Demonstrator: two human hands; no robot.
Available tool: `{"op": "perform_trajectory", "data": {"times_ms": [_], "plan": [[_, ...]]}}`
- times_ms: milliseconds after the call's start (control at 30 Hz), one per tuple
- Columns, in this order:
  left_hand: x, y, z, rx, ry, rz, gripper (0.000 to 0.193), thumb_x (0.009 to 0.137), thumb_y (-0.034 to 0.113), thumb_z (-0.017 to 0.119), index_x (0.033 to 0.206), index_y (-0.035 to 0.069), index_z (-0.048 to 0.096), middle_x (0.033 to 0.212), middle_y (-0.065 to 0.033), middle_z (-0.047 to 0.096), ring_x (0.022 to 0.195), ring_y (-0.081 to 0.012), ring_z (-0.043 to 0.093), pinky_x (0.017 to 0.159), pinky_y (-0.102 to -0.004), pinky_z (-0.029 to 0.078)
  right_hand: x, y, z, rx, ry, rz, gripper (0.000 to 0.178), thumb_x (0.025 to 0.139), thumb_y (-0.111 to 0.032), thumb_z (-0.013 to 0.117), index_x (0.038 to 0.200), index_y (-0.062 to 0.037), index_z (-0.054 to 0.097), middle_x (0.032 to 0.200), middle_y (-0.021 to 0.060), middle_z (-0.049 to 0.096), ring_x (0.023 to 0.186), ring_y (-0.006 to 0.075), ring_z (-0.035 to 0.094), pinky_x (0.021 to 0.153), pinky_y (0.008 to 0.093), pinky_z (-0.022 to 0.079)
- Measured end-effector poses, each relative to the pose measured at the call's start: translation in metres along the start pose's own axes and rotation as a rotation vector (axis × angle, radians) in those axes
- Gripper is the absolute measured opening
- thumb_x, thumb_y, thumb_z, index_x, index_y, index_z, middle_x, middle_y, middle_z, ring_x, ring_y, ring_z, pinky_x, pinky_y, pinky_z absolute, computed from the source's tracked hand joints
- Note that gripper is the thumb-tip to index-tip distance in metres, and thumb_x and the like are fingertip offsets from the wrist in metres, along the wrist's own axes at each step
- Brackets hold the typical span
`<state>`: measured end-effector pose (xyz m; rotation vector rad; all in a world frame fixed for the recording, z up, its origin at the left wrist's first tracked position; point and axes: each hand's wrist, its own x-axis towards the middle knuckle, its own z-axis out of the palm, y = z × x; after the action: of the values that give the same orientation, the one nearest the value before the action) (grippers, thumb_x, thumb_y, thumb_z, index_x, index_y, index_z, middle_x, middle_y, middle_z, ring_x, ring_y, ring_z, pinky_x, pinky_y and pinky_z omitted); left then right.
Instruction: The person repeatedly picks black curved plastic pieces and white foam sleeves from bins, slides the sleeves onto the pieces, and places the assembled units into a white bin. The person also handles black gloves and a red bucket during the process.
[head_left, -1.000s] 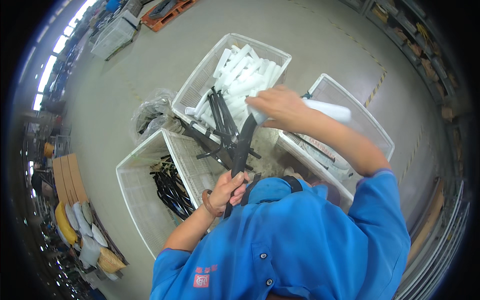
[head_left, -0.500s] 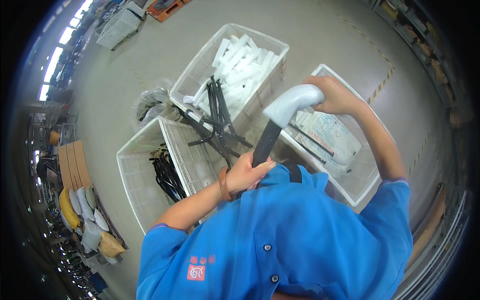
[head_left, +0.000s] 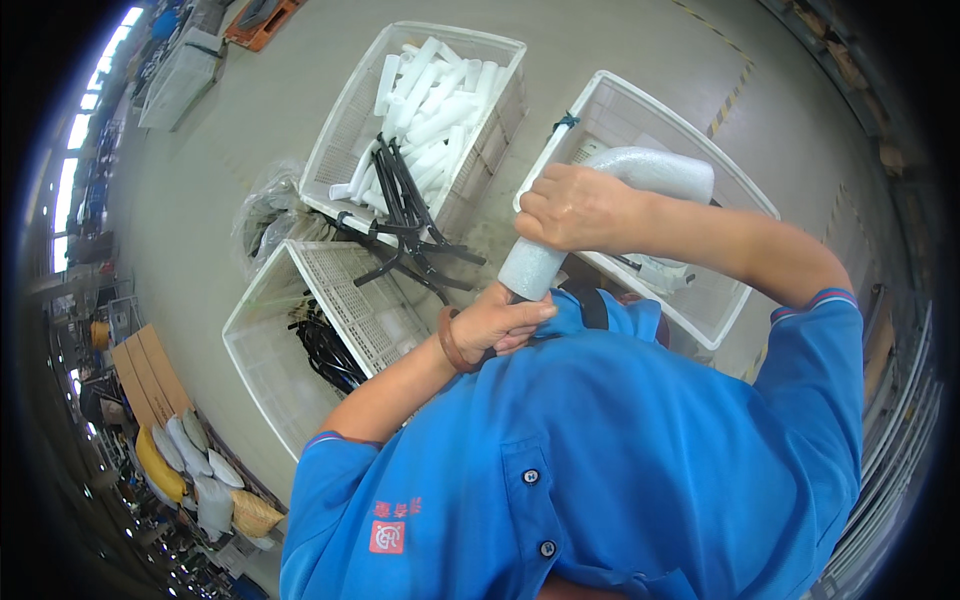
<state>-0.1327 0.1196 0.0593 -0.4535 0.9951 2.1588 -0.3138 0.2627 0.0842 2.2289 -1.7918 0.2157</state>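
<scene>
On my remote view, I have the left hand [head_left: 505, 322] near the dial's centre, fingers wrapped around a black tube [head_left: 516, 297] at the lower end of a bent white sleeve [head_left: 660, 172]. At one o'clock from it, my right hand [head_left: 575, 208] makes a fist around that sleeve, whose far end points to three. Black metal parts [head_left: 400, 200] lean over a crate [head_left: 498, 130] of white pieces [head_left: 430, 95] at eleven; another crate [head_left: 625, 115] sits at two.

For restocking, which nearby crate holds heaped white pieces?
The middle crate, alone holding that white heap; the left crate shows black parts, the right crate no heap.
</scene>
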Motion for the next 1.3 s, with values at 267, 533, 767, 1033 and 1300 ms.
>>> {"op": "perform_trajectory", "data": {"times_ms": [267, 533, 767, 1033, 1300], "plan": [[0.033, 0.040, -0.011, 0.222, -0.013, -0.186, 0.017, 0.089, 0.011, 0.069, 0.081, 0.007, 0.054, 0.054, 0.0035, 0.045, 0.038, -0.0077, 0.043, 0.037, -0.0238, 0.031, -0.012, -0.033, 0.012, 0.045, 0.010, 0.151, 0.008, 0.078, -0.018, 0.058, 0.081, -0.0113, 0.054, 0.078, 0.0012, 0.055, 0.077, 0.0177, 0.057, 0.070, 0.0298, 0.042], [0.125, 0.078, -0.033, 1.420, 0.175, 0.388, 0.056, 0.084, 0.015, 0.073, 0.131, 0.003, 0.044, 0.116, -0.0174, 0.064, 0.108, -0.0294, 0.064, 0.089, -0.0370, 0.053, -0.229, -0.025, 0.059, 0.219, -0.233, 0.947, 0.030, 0.069, -0.002, 0.064, 0.098, -0.0103, 0.061, 0.086, 0.0059, 0.060, 0.089, 0.0266, 0.062, 0.082, 0.0396, 0.048], [0.071, -0.017, -0.145, 0.713, 0.696, 0.363, 0.032, 0.091, 0.004, 0.065, 0.121, 0.000, 0.054, 0.109, -0.0093, 0.065, 0.095, -0.0157, 0.066, 0.082, -0.0282, 0.054, -0.433, -0.101, 0.043, 0.061, -0.414, 1.431, 0.039, 0.060, 0.000, 0.071, 0.097, -0.0079, 0.058, 0.090, 0.0112, 0.062, 0.089, 0.0331, 0.062, 0.079, 0.0440, 0.048], [-0.056, -0.212, -0.235, 0.574, 1.125, -0.199, 0.026, 0.089, 0.013, 0.067, 0.110, 0.002, 0.058, 0.093, -0.0078, 0.068, 0.083, -0.0178, 0.068, 0.071, -0.0314, 0.056, -0.461, -0.080, 0.207, 0.311, -0.804, 1.617, 0.036, 0.071, -0.010, 0.072, 0.105, -0.0093, 0.058, 0.099, 0.0135, 0.066, 0.097, 0.0342, 0.063, 0.089, 0.0429, 0.049], [-0.094, -0.247, -0.206, 0.173, 1.201, -0.029, 0.027, 0.089, 0.016, 0.068, 0.111, 0.003, 0.060, 0.089, -0.0069, 0.067, 0.077, -0.0153, 0.066, 0.069, -0.0303, 0.055, -0.373, -0.055, 0.319, 0.254, -1.262, 1.302, 0.053, 0.083, -0.029, 0.063, 0.134, -0.0161, 0.054, 0.134, 0.0084, 0.058, 0.127, 0.0226, 0.053, 0.106, 0.0526, 0.034]]}}
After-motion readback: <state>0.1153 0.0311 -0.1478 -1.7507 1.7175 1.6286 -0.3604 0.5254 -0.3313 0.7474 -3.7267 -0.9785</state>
